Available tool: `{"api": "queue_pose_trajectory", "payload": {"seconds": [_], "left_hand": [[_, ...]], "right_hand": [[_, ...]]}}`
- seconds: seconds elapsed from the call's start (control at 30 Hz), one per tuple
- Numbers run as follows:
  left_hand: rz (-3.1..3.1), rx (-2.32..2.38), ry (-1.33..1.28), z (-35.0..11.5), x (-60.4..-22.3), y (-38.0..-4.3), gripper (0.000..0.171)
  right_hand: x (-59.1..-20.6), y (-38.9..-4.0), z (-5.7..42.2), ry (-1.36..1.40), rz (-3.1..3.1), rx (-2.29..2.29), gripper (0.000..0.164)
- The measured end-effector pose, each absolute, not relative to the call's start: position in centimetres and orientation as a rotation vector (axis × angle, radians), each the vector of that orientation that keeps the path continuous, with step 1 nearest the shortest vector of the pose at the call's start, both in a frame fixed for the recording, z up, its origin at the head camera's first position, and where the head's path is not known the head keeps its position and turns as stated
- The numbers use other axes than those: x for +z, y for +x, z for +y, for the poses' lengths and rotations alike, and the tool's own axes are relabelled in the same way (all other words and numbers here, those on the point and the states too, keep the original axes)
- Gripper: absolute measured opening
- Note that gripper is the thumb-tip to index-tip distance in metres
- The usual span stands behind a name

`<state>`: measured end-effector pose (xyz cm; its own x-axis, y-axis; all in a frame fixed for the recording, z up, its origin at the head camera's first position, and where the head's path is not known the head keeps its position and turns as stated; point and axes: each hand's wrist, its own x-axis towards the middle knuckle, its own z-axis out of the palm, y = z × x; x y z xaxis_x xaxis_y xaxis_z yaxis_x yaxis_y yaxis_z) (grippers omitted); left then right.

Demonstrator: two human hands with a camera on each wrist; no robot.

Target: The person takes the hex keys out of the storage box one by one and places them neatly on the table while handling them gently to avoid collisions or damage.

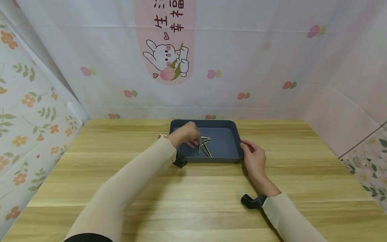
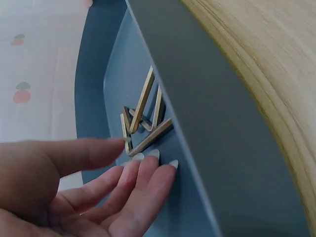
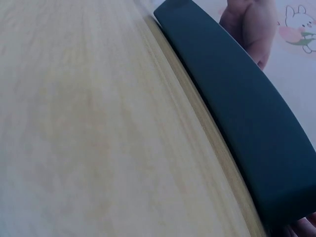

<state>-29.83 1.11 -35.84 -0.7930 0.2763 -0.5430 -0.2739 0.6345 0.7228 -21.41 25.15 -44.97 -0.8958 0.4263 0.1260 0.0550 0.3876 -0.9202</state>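
Three brass-coloured hex keys [image 1: 208, 149] lie crossed together in a shallow blue-grey tray [image 1: 223, 143]. My left hand [image 1: 188, 134] reaches down inside the tray, just left of them. In the left wrist view, its thumb and half-bent fingers stay apart at the bend of the nearest hex key [image 2: 150, 138]; whether they touch it I cannot tell. At the tray's right side, my right hand [image 1: 254, 158] grips the rim between thumb and fingers. Only a bit of those fingers [image 3: 306, 227] shows in the right wrist view, at the tray's corner.
On the wooden table [image 1: 193, 198], several brass-coloured pieces [image 1: 162, 136] sit just left of the tray, partly hidden by the left wrist. A printed cloth [image 1: 248, 60] hangs behind the table. Black wrist devices [image 1: 253, 201] are worn on both arms.
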Motion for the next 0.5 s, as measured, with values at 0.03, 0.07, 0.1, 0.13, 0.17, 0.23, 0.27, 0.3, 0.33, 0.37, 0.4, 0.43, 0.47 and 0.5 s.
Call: {"api": "queue_pose_trajectory", "payload": {"seconds": [0.03, 0.07, 0.1, 0.13, 0.17, 0.23, 0.27, 0.3, 0.33, 0.37, 0.4, 0.43, 0.47, 0.5], "left_hand": [[2.21, 1.139, -0.044, 1.2, -35.9, -29.9, 0.039], [2.201, 1.154, -0.09, 1.3, -35.9, -30.0, 0.042], [2.199, 1.167, -0.125, 1.5, -36.0, -30.1, 0.05], [2.199, 1.174, -0.155, 1.6, -36.0, -30.3, 0.057], [2.204, 1.175, -0.176, 1.8, -36.1, -30.3, 0.064], [2.236, 1.147, -0.184, 2.1, -36.1, -30.4, 0.075], [2.254, 1.13, -0.183, 2.2, -36.1, -30.4, 0.076], [2.274, 1.108, -0.175, 2.3, -36.1, -30.4, 0.075], [2.293, 1.088, -0.171, 2.4, -36.0, -30.4, 0.074], [2.309, 1.072, -0.164, 2.5, -36.0, -30.3, 0.074], [2.326, 1.06, -0.162, 2.6, -36.0, -30.3, 0.073], [2.337, 1.06, -0.158, 2.7, -36.0, -30.2, 0.073], [2.347, 1.062, -0.156, 2.7, -36.0, -30.2, 0.073], [2.361, 1.059, -0.154, 2.8, -36.2, -30.1, 0.073]], "right_hand": [[-45.0, -21.4, 25.1, -0.419, -2.31, 1.51, 0.027], [-45.0, -21.4, 25.1, -0.419, -2.312, 1.509, 0.028], [-45.0, -21.4, 25.1, -0.419, -2.313, 1.509, 0.028], [-45.0, -21.4, 25.1, -0.418, -2.315, 1.507, 0.028], [-44.9, -21.4, 25.1, -0.418, -2.317, 1.505, 0.028], [-44.9, -21.4, 25.1, -0.418, -2.319, 1.503, 0.028], [-44.9, -21.4, 25.1, -0.419, -2.319, 1.502, 0.028], [-44.8, -21.3, 25.0, -0.421, -2.319, 1.501, 0.028], [-44.8, -21.3, 25.0, -0.424, -2.319, 1.499, 0.028], [-44.8, -21.3, 25.1, -0.426, -2.32, 1.496, 0.028], [-44.8, -21.3, 25.1, -0.427, -2.32, 1.493, 0.028], [-44.8, -21.3, 25.1, -0.427, -2.319, 1.491, 0.027], [-44.8, -21.3, 25.1, -0.427, -2.321, 1.487, 0.027], [-44.8, -21.3, 25.1, -0.425, -2.323, 1.485, 0.027]]}}
